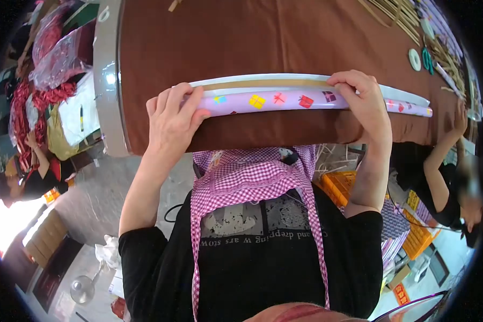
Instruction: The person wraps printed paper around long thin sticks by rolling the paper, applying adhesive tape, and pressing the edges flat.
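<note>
A long roll of lilac wrapping paper (pixel 231 103) with gift prints lies along the near edge of the brown-covered table. White paper edging and a tan strip (pixel 263 84) run along its far side. My left hand (pixel 173 114) is closed on the roll's left end, thumb on the near side and fingers over the top. Toward the right part of the roll, my right hand (pixel 364 96) pinches the far edge of the paper and strip between thumb and fingers. The roll extends to the right past my right hand.
Brown cloth (pixel 209 37) covers the table. At the back right are a white tape roll (pixel 414 59), green-handled scissors (pixel 427 60) and tan strips (pixel 400 16). A co-worker's arm (pixel 440 155) reaches in at the right; another person is at the far left. Orange crates (pixel 339 188) stand below the table.
</note>
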{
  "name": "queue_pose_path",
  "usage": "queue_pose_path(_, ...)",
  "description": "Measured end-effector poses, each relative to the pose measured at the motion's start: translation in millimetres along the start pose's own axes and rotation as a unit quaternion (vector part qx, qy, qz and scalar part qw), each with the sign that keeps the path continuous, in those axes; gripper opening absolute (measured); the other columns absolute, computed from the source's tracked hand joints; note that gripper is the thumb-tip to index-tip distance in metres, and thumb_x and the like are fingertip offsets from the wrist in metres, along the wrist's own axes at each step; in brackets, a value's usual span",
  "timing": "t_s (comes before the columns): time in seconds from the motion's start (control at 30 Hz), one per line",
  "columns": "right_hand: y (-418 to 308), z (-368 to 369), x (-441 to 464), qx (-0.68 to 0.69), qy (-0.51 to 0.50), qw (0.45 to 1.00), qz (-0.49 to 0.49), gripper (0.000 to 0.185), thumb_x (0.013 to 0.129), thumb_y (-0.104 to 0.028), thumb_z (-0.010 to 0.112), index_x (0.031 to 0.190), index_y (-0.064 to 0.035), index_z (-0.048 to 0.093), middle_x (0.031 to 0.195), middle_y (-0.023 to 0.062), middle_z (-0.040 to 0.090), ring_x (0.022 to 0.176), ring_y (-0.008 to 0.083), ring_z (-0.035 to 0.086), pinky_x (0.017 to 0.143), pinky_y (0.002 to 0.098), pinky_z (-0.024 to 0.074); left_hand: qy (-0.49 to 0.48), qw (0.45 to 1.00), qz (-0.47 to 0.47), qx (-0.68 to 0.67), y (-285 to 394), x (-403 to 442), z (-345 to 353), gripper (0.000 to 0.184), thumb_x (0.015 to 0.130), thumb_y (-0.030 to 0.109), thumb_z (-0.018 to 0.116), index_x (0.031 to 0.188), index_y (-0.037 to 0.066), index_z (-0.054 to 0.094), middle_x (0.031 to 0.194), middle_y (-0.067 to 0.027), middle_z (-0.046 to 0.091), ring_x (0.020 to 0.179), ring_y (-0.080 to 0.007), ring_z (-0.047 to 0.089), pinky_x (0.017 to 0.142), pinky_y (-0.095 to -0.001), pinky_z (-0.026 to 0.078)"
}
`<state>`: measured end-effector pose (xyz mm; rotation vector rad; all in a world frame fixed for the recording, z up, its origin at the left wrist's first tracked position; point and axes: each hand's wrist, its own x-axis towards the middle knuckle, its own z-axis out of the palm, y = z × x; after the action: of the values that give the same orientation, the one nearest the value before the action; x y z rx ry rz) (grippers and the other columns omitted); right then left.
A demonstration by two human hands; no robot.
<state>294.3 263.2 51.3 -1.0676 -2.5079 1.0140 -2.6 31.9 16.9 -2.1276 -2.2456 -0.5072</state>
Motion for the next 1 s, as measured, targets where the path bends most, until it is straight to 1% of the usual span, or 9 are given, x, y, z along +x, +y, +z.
queue_pose_path(0.07,10.0,-10.2,-5.9,-0.017,-0.010,1.000,0.023,0.012,0.085,-0.003,0.063,0.093,-0.0024,0.072,0.087,0.0089,0.070,0.082,0.0213,0.066,0.075,0.0316,0.0493,0.006,1.000,0.005,-0.006,-0.4,-0.9,0.9,0.039,0.083,0.027,0.072,0.118,0.009,0.066,0.117,-0.0035,0.056,0.107,-0.0233,0.055,0.090,-0.0412,0.036)
queue_pose_path(0.13,10.7,-13.7,-9.0,-0.022,-0.006,0.999,0.035,0.011,0.086,-0.003,0.063,0.092,-0.0032,0.072,0.086,0.0068,0.069,0.085,0.0201,0.065,0.079,0.0320,0.0472,0.002,1.000,-0.001,0.000,0.3,-0.3,0.5,0.039,0.085,0.028,0.070,0.119,0.009,0.066,0.117,-0.0036,0.056,0.107,-0.0238,0.055,0.091,-0.0416,0.037)
queue_pose_path(0.2,12.4,-13.9,-9.8,-0.049,0.006,0.999,-0.001,0.011,0.085,-0.003,0.063,0.091,-0.0048,0.072,0.082,0.0047,0.068,0.085,0.0199,0.064,0.084,0.0324,0.0438,-0.003,1.000,-0.002,-0.002,1.1,-0.3,-0.7,0.039,0.085,0.029,0.070,0.119,0.009,0.066,0.117,-0.0037,0.056,0.107,-0.0240,0.055,0.091,-0.0418,0.037)
queue_pose_path(0.33,19.0,-7.5,-7.9,-0.071,0.018,0.997,-0.005,0.012,0.084,-0.003,0.063,0.091,-0.0066,0.072,0.081,0.0033,0.066,0.086,0.0206,0.063,0.088,0.0327,0.0403,-0.013,1.000,-0.006,0.001,0.7,-0.6,-1.3,0.040,0.086,0.031,0.068,0.120,0.009,0.066,0.117,-0.0040,0.056,0.108,-0.0247,0.054,0.092,-0.0422,0.037)
queue_pose_path(0.4,19.7,-3.4,-6.7,-0.150,0.065,0.985,-0.061,0.013,0.082,-0.002,0.064,0.089,-0.0074,0.073,0.078,0.0045,0.066,0.081,0.0228,0.062,0.082,0.0337,0.0437,-0.015,1.000,-0.004,0.001,0.2,-0.8,-1.1,0.041,0.086,0.031,0.068,0.121,0.009,0.066,0.118,-0.0041,0.056,0.108,-0.0249,0.054,0.092,-0.0423,0.037)
queue_pose_path(0.63,24.9,-0.2,-4.2,-0.134,0.076,0.985,-0.082,0.015,0.077,0.002,0.064,0.086,-0.0069,0.073,0.073,0.0066,0.065,0.073,0.0248,0.062,0.069,0.0357,0.0475,-0.021,1.000,-0.006,0.002,0.4,-0.6,-2.3,0.042,0.089,0.034,0.066,0.123,0.008,0.065,0.118,-0.0046,0.056,0.109,-0.0254,0.054,0.093,-0.0423,0.036)
queue_pose_path(0.73,24.4,0.7,-5.4,-0.134,0.074,0.985,-0.079,0.016,0.077,0.001,0.064,0.086,-0.0071,0.073,0.074,0.0062,0.065,0.075,0.0251,0.062,0.070,0.0359,0.0476,-0.019,1.000,0.001,0.007,-0.7,-1.0,-1.2,0.043,0.090,0.035,0.065,0.123,0.008,0.065,0.119,-0.0048,0.056,0.109,-0.0254,0.054,0.093,-0.0422,0.036)
queue_pose_path(0.9,15.0,-1.1,-6.9,-0.176,0.057,0.982,-0.044,0.013,0.080,-0.002,0.065,0.086,-0.0088,0.075,0.082,0.0030,0.067,0.086,0.0232,0.062,0.086,0.0369,0.0432,-0.025,1.000,-0.001,0.007,-0.2,-0.2,-2.4,0.043,0.091,0.036,0.063,0.123,0.008,0.065,0.119,-0.0053,0.056,0.109,-0.0258,0.054,0.094,-0.0423,0.036)
queue_pose_path(1.0,15.7,0.6,-7.1,-0.180,0.055,0.981,-0.037,0.012,0.082,-0.004,0.066,0.087,-0.0092,0.075,0.084,0.0017,0.068,0.088,0.0221,0.061,0.090,0.0366,0.0400,-0.026,1.000,0.000,0.011,0.5,0.2,-2.9,0.043,0.092,0.037,0.062,0.123,0.007,0.065,0.119,-0.0056,0.056,0.109,-0.0260,0.054,0.093,-0.0423,0.036)
